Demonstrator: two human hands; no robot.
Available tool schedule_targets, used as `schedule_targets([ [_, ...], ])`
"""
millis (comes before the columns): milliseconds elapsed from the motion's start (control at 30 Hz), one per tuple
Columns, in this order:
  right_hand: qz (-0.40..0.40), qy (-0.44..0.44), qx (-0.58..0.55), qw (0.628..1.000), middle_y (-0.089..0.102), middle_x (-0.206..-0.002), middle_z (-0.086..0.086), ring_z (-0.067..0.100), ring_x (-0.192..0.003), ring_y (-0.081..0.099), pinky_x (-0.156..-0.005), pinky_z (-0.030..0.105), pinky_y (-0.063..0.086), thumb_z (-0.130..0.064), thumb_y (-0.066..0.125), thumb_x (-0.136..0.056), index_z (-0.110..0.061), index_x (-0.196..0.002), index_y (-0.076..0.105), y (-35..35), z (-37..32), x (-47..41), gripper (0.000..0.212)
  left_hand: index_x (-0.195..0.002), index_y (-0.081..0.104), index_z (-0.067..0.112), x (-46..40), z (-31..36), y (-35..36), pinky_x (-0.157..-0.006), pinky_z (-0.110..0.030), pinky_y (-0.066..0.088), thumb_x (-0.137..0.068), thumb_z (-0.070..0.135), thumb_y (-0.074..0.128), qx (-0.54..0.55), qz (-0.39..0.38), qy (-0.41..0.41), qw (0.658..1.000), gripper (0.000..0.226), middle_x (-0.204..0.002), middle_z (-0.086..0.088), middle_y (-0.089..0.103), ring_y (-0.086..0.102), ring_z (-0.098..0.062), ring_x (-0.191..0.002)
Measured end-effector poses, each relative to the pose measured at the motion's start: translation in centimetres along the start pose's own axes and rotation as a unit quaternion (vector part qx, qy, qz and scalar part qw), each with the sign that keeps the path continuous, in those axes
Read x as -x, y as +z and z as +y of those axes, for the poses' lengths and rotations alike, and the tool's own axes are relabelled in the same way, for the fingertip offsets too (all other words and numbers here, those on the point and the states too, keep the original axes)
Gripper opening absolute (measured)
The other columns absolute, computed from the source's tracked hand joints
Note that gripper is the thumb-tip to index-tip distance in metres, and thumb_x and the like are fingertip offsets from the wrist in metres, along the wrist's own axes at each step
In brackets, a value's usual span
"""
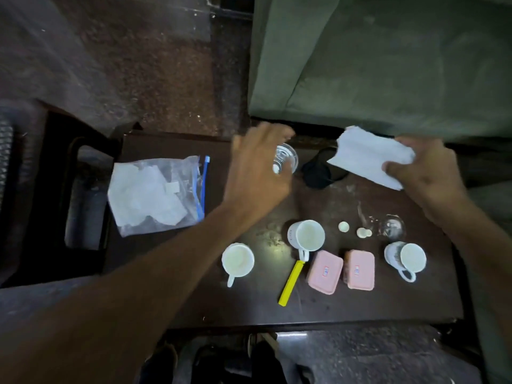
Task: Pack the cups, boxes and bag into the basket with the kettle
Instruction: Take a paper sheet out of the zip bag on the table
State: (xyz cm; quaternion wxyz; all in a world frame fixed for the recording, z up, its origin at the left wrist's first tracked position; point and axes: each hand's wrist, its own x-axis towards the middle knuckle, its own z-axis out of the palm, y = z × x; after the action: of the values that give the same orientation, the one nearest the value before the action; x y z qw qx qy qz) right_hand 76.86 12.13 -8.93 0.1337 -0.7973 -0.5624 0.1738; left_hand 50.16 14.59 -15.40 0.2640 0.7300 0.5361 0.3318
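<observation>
My left hand (pixel 259 173) grips a clear glass (pixel 286 161) near the back of the dark table (pixel 249 309). My right hand (pixel 426 176) holds a white cloth (pixel 368 159) above the table's back right. Three white cups stand in front: one at the left (pixel 238 259), one in the middle (pixel 306 235), one at the right (pixel 408 259). Two pink boxes (pixel 324 271) (pixel 359 269) lie between them. A clear zip bag (pixel 158 194) with white contents rests on the table's left end. A second clear glass (pixel 392 227) stands at the right.
A yellow stick-like object (pixel 290 282) lies beside the left pink box. Small round white discs (pixel 343 226) sit near the second glass. A black object (pixel 318 171) lies under the cloth. A green sofa (pixel 388 59) stands behind; a dark stand (pixel 80 195) is at the left.
</observation>
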Motion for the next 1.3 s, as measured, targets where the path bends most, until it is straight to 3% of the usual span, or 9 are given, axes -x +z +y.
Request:
schedule_targets([
  [133,-0.044,-0.017,0.038,0.998,0.068,-0.087,0.021,0.043,-0.091,0.067,-0.077,0.044,0.052,-0.004,0.070,-0.080,-0.009,-0.094,0.069,1.5,0.4,-1.0,0.015,-0.136,0.065,0.010,0.0,4.7,5.5,-0.105,-0.046,0.045,-0.084,0.004,0.070,0.043,-0.101,0.011,0.994,0.052,-0.134,-0.006,0.066,0.064,-0.027,-0.119],
  [200,-0.070,-0.020,0.051,0.996,0.059,-0.080,0.017,0.047,-0.089,0.065,-0.069,0.038,0.042,-0.001,0.067,-0.079,-0.016,-0.084,0.060,2.2,0.8,-1.5,0.018,-0.140,0.063,0.008,0.0,5.4,7.4,-0.108,-0.046,0.045,-0.084,0.000,0.068,0.031,-0.141,-0.010,0.990,0.056,-0.138,-0.008,0.066,0.063,-0.028,-0.125],
  [333,-0.096,-0.010,0.082,0.992,0.066,-0.096,0.029,0.051,-0.101,0.063,-0.074,0.034,0.039,0.001,0.063,-0.079,-0.004,-0.103,0.070,3.4,1.8,-3.2,0.026,-0.146,0.061,0.012,0.2,4.7,10.2,-0.109,-0.042,0.037,-0.087,0.006,0.064,-0.031,-0.183,-0.036,0.982,0.059,-0.142,-0.007,0.066,0.060,-0.028,-0.131],
  [500,-0.151,-0.004,0.112,0.982,0.055,-0.134,0.028,0.048,-0.126,0.051,-0.094,0.042,0.045,-0.010,0.060,-0.092,-0.005,-0.136,0.056,5.0,2.3,-5.1,0.044,-0.148,0.060,0.018,0.2,4.1,12.0,-0.102,-0.047,0.029,-0.085,0.015,0.062,-0.085,-0.189,-0.053,0.977,0.063,-0.133,-0.007,0.071,0.054,-0.032,-0.123],
  [667,-0.116,-0.081,0.109,0.984,0.060,-0.124,0.018,0.044,-0.111,0.058,-0.088,0.043,0.045,-0.014,0.063,-0.094,-0.010,-0.131,0.051,6.6,2.6,-5.4,0.040,-0.127,0.071,0.017,0.2,4.0,13.2,-0.098,-0.046,0.030,-0.080,0.025,0.061,-0.117,-0.216,-0.062,0.967,0.048,-0.119,-0.007,0.073,0.053,-0.032,-0.115],
  [867,-0.070,-0.140,0.098,0.983,0.060,-0.119,0.015,0.040,-0.101,0.063,-0.084,0.048,0.052,-0.003,0.059,-0.092,-0.008,-0.116,0.063,7.8,3.4,-4.7,0.025,-0.117,0.073,0.022,-0.1,4.6,14.2,-0.087,-0.040,0.023,-0.083,0.026,0.057,-0.127,-0.203,-0.058,0.969,0.038,-0.111,-0.003,0.075,0.057,-0.030,-0.110],
  [1000,-0.084,-0.179,0.099,0.975,0.060,-0.124,0.014,0.035,-0.112,0.057,-0.092,0.045,0.048,-0.010,0.059,-0.097,-0.008,-0.122,0.066,8.2,4.0,-4.7,0.026,-0.108,0.073,0.023,-0.4,5.0,14.5,-0.086,-0.040,0.024,-0.083,0.023,0.058,-0.129,-0.209,-0.060,0.967,0.029,-0.105,-0.002,0.075,0.059,-0.031,-0.106],
  [1167,0.015,-0.202,0.055,0.978,0.065,-0.125,0.008,0.031,-0.112,0.057,-0.096,0.038,0.047,-0.019,0.057,-0.100,-0.011,-0.126,0.067,7.3,4.4,-4.4,0.029,-0.123,0.066,0.020,-0.6,5.4,13.9,-0.087,-0.039,0.027,-0.076,0.012,0.055,-0.126,-0.123,-0.040,0.983,0.049,-0.117,0.003,0.070,0.055,-0.028,-0.110],
  [1300,-0.045,-0.185,0.079,0.978,0.065,-0.131,0.010,0.035,-0.118,0.057,-0.097,0.045,0.048,-0.013,0.055,-0.100,-0.008,-0.128,0.066,8.0,4.8,-3.9,0.030,-0.110,0.065,0.016,-0.8,5.8,13.8,-0.091,-0.044,0.031,-0.077,0.017,0.051,-0.148,-0.167,-0.044,0.974,0.036,-0.114,-0.002,0.071,0.054,-0.031,-0.111],
])
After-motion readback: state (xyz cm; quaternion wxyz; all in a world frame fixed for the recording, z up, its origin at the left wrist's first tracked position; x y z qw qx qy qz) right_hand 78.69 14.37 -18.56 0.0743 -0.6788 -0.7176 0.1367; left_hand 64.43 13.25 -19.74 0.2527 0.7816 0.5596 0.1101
